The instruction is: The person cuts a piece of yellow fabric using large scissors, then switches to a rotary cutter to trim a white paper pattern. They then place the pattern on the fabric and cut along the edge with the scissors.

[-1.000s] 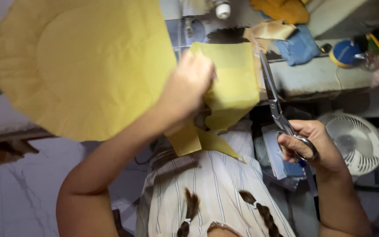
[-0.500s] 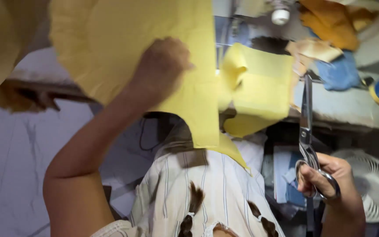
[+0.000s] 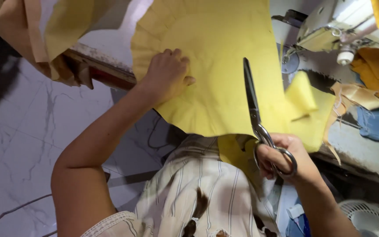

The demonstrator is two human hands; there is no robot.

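My left hand presses down on a large yellow fabric piece with a pleated curved edge, gripping it near its left side. My right hand holds steel scissors by the handles, blades closed and pointing up over the fabric's lower edge. A smaller folded yellow piece lies to the right of the scissors. My striped shirt is below.
A sewing machine stands at the upper right, with orange cloth and blue cloth on the table beside it. Tan fabric hangs at upper left over a wooden edge. A white fan sits lower right; marble floor on the left.
The yellow fabric has shifted right under my left hand. My right hand has brought the scissors left and up, so the blades now lie over the fabric.
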